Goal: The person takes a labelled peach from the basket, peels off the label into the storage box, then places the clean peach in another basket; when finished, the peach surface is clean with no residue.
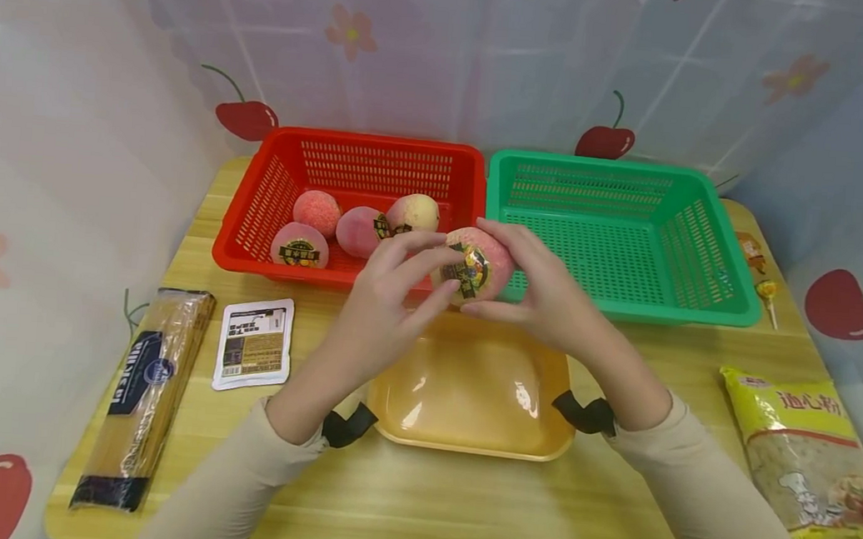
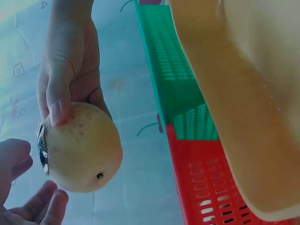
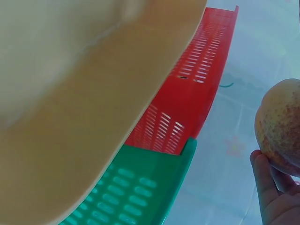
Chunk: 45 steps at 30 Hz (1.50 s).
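My right hand (image 1: 543, 290) grips a pink and pale yellow peach (image 1: 494, 264) over the tray's far edge, thumb and fingers spread around its side. A dark, colourful sticker (image 1: 473, 269) faces my left hand (image 1: 398, 296). In the left wrist view, the left fingers (image 2: 36, 206) are loosely bent beside the sticker side, a little apart from the peach (image 2: 86, 145). The right wrist view shows the right fingertips against the peach's underside (image 3: 283, 126). Below the hands is a yellow-orange tray (image 1: 465, 435).
Several peaches (image 1: 315, 213) lie in the red basket (image 1: 255, 207), some with stickers. Beside it stands a green basket (image 1: 590, 264). Noodles (image 1: 144, 400) and a white packet (image 1: 253, 345) lie left; a yellow pasta bag (image 1: 809, 455) and a lollipop (image 1: 768, 293) lie right.
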{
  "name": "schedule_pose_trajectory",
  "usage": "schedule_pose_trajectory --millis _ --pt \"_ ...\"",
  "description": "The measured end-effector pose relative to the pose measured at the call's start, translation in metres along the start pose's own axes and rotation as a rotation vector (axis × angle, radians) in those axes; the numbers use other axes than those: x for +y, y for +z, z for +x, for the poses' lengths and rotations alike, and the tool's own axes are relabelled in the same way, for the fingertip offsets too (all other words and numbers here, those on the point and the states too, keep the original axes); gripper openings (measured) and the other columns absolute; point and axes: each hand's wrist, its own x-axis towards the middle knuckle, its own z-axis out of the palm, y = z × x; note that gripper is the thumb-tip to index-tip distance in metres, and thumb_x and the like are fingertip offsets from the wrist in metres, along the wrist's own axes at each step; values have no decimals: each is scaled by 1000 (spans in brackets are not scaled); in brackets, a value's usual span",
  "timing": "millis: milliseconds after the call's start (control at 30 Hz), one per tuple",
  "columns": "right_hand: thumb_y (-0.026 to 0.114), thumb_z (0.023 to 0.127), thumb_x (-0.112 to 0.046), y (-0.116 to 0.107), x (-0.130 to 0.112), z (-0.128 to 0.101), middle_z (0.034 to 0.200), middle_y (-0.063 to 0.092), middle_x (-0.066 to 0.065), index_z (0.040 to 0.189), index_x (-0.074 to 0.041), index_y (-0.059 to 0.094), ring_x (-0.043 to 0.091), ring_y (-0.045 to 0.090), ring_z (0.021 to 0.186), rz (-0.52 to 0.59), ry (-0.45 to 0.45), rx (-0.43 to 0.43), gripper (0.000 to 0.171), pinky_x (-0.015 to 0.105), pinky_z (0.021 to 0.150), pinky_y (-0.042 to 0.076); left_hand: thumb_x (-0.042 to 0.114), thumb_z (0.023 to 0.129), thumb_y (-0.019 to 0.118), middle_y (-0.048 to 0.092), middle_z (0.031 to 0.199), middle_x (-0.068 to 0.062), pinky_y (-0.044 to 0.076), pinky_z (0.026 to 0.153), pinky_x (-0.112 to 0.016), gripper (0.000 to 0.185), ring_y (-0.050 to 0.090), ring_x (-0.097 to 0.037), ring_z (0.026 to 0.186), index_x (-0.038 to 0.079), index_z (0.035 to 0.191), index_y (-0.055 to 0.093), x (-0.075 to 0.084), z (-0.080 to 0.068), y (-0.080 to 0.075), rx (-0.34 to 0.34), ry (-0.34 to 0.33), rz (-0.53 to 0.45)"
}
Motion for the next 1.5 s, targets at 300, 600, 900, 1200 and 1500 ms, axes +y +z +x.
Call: schedule_pose_trajectory --millis 300,600,900,1200,1500 --pt "86 77 -30 -1 1 -2 144 49 6 151 -13 39 21 47 131 -41 11 -14 90 44 104 51 16 92 71 64 121 -9 49 98 -37 27 54 -23 114 9 118 71 4 3 12 47 1 20" --pt "86 77 -32 -1 3 -6 145 50 5 151 -13 39 21 47 131 -80 32 -16 90 44 104 51 11 89 74 61 110 -10 53 81 -32 21 58 -18 95 7 109 73 8 7 15 60 -49 -83" --pt "87 77 -32 -1 4 -8 144 50 4 152 -17 39 20 49 129 -89 32 -6 90 43 101 53 8 87 74 59 97 -6 57 71 -28 13 59 -13 78 7 100 73 13 9 15 61 -196 -189" --pt "87 76 -30 -2 3 -10 144 50 4 151 -16 40 21 47 131 -104 35 -10 89 43 101 53 12 89 73 61 93 -2 55 68 -30 6 57 -12 75 12 96 73 12 9 14 11 -287 -220" --pt "86 77 -30 -3 6 -13 144 50 5 151 -16 40 21 49 130 -119 31 -12 88 44 99 55 11 88 74 68 104 1 55 70 -26 20 58 -10 77 12 108 76 9 8 13 -13 -257 -233"
